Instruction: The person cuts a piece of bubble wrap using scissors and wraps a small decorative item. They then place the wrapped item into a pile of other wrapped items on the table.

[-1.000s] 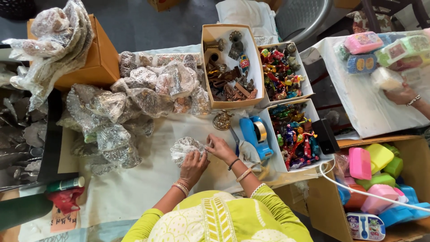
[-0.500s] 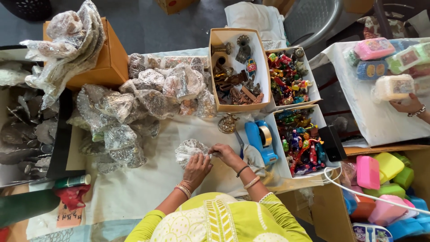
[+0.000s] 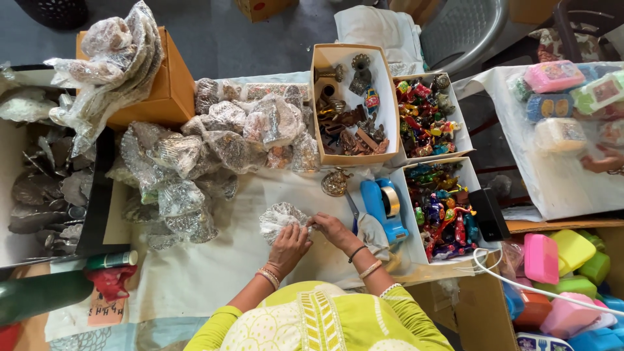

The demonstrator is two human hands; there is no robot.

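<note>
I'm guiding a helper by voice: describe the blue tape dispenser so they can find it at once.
Start at the white cloth-covered table. Just right of the person's right hand, against the lower white box of colourful figurines, lies the blue tape dispenser. It is the only solid blue, smooth plastic thing there, carrying a tape roll.

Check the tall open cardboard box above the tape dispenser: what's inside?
The cardboard box holds a jumble of dark metal figurines, brass and bronze in tone, with one multicoloured piece. Lower layers and the box floor are covered by the pile.
</note>
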